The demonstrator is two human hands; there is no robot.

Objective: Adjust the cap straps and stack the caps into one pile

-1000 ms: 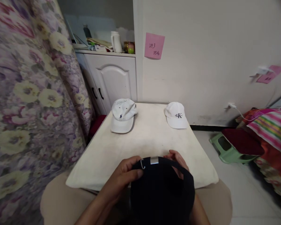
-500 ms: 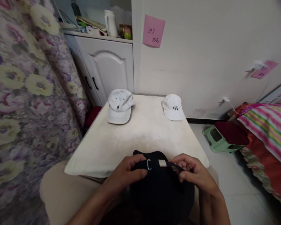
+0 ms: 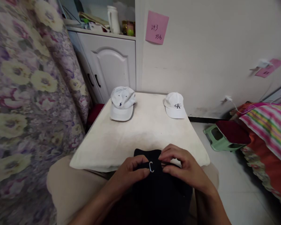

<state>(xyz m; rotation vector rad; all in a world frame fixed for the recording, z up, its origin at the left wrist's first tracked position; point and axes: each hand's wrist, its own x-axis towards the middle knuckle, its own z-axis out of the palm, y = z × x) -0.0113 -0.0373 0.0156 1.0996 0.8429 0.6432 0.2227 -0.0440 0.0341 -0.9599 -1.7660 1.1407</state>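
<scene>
A black cap (image 3: 162, 197) rests at my lap by the table's near edge, its back strap side up. My left hand (image 3: 134, 170) pinches the strap end with the silver metal buckle (image 3: 151, 167) just past the fingertips. Thumb and fingers of my right hand (image 3: 181, 165) close on the other strap end, right beside the buckle, hiding the strap's tip. Toward the far side of the table, a pale cap with a small dark emblem (image 3: 123, 103) sits at the left. A white cap with black letters (image 3: 174, 105) sits at the right.
A cream cloth covers the table (image 3: 142, 134). Floral curtains (image 3: 37, 109) hang close on the left, and a white cabinet (image 3: 114, 59) stands behind. To the right are a green stool (image 3: 213, 137) with a dark red top and a bed with a striped cover (image 3: 269, 122).
My right hand has moved left along the strap toward the buckle, now covering the pale strap tip. My left hand keeps its pinch. The view has shifted slightly.
</scene>
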